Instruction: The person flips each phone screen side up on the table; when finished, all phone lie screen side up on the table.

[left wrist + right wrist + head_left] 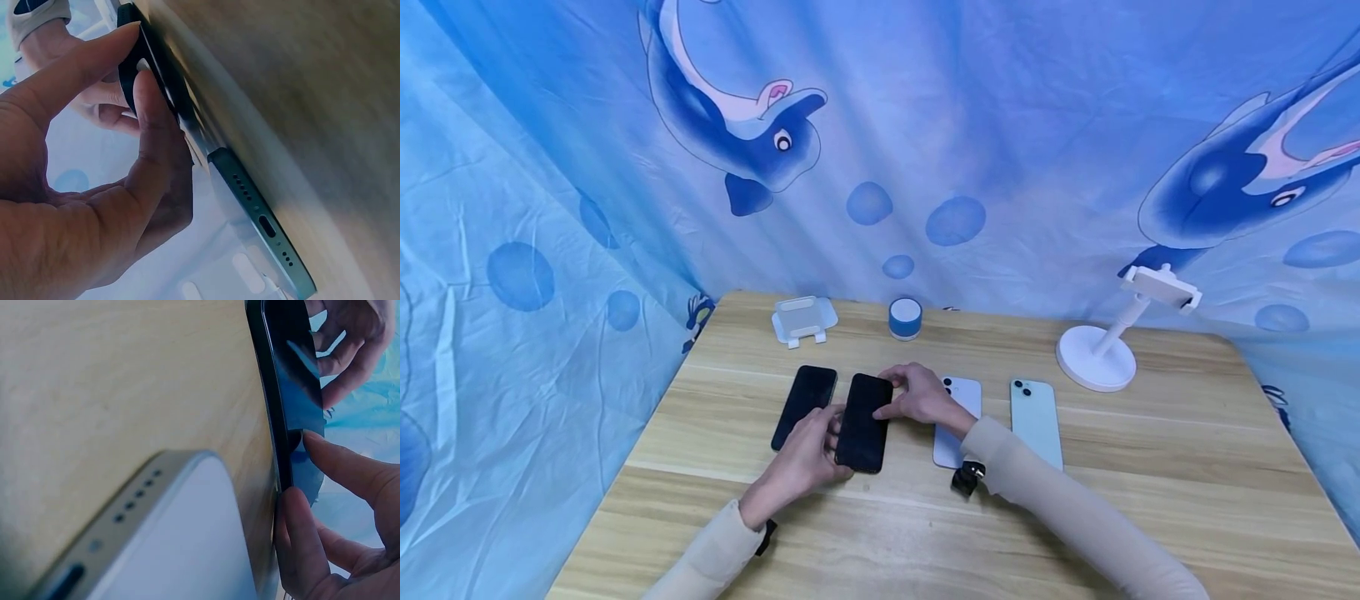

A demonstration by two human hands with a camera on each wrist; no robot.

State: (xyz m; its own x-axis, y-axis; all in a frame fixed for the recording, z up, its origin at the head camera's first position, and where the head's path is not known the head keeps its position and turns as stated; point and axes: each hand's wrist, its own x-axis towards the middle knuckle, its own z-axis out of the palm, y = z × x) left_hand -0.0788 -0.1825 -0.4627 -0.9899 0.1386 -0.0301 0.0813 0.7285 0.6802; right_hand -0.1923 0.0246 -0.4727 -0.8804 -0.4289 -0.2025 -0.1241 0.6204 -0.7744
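Observation:
A black phone [863, 425] lies screen up near the middle of the wooden table, between my two hands. My left hand [805, 454] pinches its lower left part, thumb at the bottom corner and fingers along the left edge. At the upper right, my right hand [919, 395] pinches it, with the thumb over the screen and fingers at the side edge [279, 437]. A second dark-screened phone [812, 392] lies just left of it, partly behind my left hand; its greenish end with the charging port [265, 222] shows in the left wrist view.
Right of the held phone lie a pale lavender phone [951, 446], partly under my right wrist, and a pale green phone [1036, 425], both backs up. Along the back stand a flat white holder [803, 319], a blue and white cylinder [906, 319] and a white phone stand [1097, 358].

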